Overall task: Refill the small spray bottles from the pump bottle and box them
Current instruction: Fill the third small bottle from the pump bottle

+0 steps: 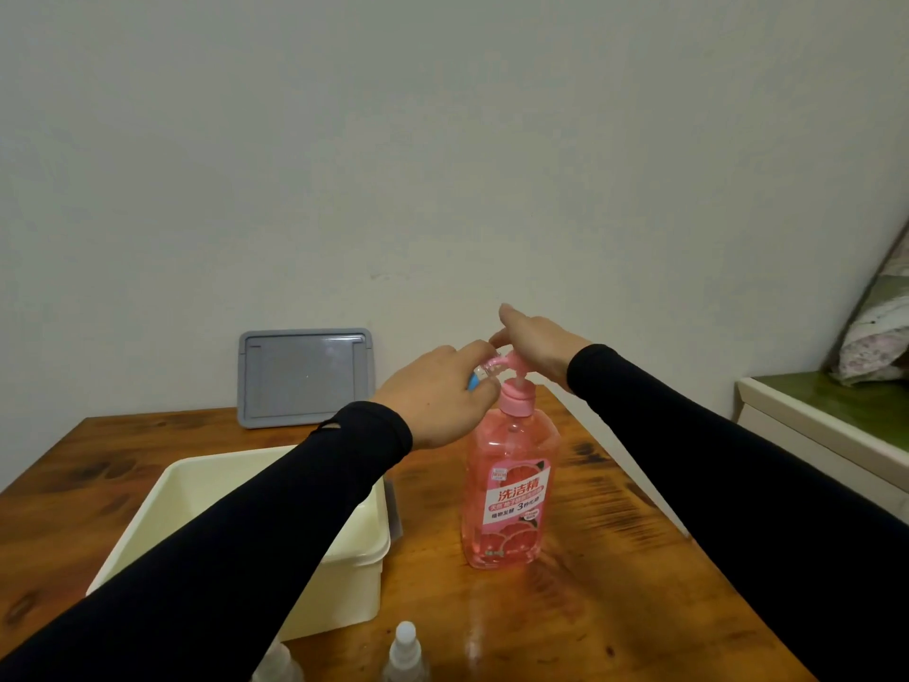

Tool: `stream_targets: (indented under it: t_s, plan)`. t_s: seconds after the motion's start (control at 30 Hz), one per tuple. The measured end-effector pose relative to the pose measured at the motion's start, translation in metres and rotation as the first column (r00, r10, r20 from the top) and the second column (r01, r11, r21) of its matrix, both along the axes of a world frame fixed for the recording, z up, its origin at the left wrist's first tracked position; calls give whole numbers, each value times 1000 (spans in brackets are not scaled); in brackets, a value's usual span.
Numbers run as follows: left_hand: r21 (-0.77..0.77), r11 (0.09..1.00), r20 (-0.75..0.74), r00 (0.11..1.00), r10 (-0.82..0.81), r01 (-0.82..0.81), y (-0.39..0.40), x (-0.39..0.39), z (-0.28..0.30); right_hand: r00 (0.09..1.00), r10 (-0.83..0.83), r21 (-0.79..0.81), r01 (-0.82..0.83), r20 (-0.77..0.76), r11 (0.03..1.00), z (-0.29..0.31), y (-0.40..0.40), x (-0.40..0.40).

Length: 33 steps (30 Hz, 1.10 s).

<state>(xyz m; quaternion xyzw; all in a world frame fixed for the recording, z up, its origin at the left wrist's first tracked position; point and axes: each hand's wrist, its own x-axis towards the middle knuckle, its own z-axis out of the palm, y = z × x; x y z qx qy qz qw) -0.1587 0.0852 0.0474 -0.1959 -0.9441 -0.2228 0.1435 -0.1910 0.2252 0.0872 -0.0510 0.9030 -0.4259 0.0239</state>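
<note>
A pink pump bottle (509, 489) with a grapefruit label stands on the wooden table (615, 607). My right hand (536, 344) lies flat on its pump head, fingers straight. My left hand (440, 398) grips a small spray bottle (481, 375) with a blue part, its open neck held against the pump's nozzle. Most of that small bottle is hidden by my fingers. Two more small clear spray bottles (406, 654) (278, 664) stand at the near table edge. The cream box (344, 548) sits to the left, under my left forearm.
A grey lid (305, 376) leans against the wall behind the box. A white cabinet with a green top (836, 425) stands to the right of the table, with a bundled cloth on it.
</note>
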Motion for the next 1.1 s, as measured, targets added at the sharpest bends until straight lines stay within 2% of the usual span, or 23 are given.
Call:
stream_targets:
  t_s: [0.3, 0.57, 0.7, 0.87, 1.1]
  plan:
    - [-19, 1000, 39, 999, -11, 12, -2, 0, -12, 1000, -15, 28, 14, 15, 1000, -23, -3, -1]
    - [5, 1000, 19, 1000, -11, 11, 0, 5, 4, 998, -4, -52, 7, 60, 999, 0, 0, 6]
    - [15, 1000, 22, 999, -24, 23, -1, 6, -1, 999, -13, -77, 16, 45, 997, -12, -2, 3]
    - [-4, 1000, 39, 999, -18, 19, 0, 5, -9, 999, -18, -56, 20, 35, 998, -23, -2, 1]
    - [-31, 1000, 30, 1000, -1, 2, -1, 3, 1, 998, -3, -48, 7, 65, 999, -4, -1, 5]
